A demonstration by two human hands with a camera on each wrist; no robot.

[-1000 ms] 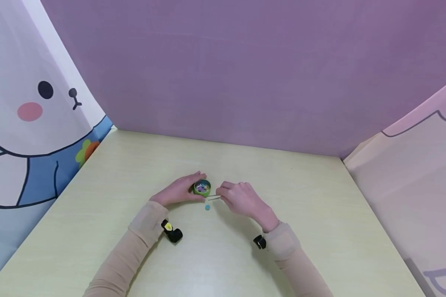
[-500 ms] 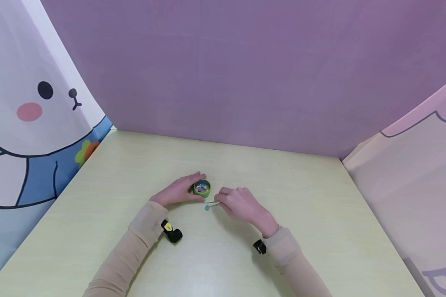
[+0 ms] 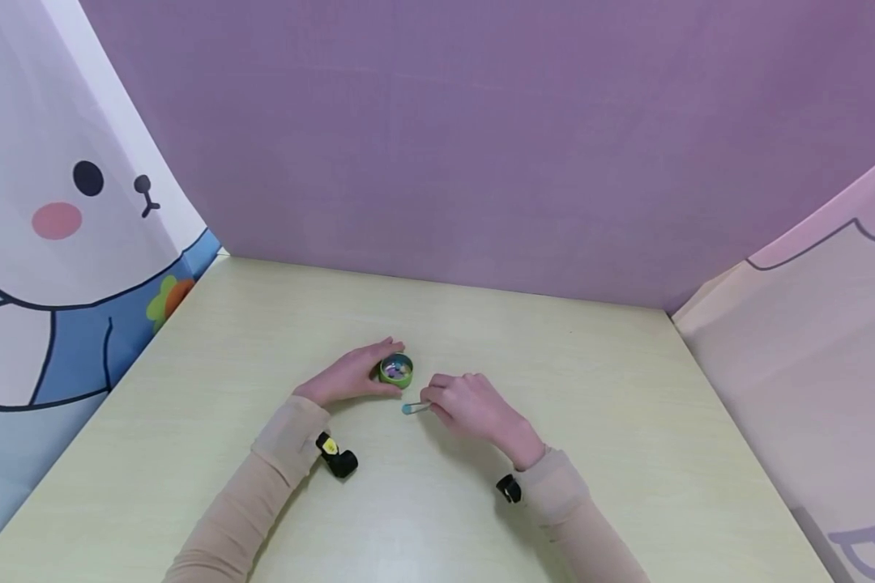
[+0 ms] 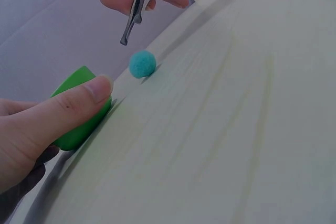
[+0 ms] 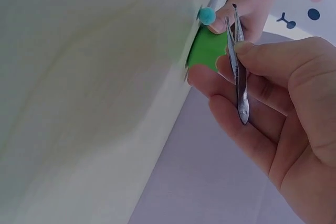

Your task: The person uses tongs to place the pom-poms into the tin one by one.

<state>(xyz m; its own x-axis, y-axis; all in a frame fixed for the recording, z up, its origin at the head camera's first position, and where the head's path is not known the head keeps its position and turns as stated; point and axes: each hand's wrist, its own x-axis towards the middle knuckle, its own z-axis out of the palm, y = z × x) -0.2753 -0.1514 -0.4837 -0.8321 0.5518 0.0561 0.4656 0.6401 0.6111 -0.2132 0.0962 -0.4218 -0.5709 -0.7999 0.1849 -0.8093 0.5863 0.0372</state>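
My left hand (image 3: 353, 374) holds a small green cup (image 3: 396, 380) by its side, thumb along the near wall and fingers behind it. Several small coloured pieces lie inside, too small to tell apart. My right hand (image 3: 472, 406) pinches a pair of metal tweezers (image 5: 240, 72) between thumb and fingers. In the head view their tips overlap a turquoise pompom (image 4: 143, 64) on the table, just in front of the cup. Both wrist views show the tips parted and a little off the ball, with nothing between them.
The pale wooden table (image 3: 591, 380) runs back to a purple cloth wall (image 3: 437, 162). A cartoon-printed cloth (image 3: 58, 267) hangs at the left, a pale one (image 3: 809, 340) at the right. Black wrist cameras (image 3: 341, 460) sit at both sleeves.
My right hand has come down and slightly nearer, bringing the tweezers from beside the cup to the turquoise pompom. My left hand and the cup have stayed put.
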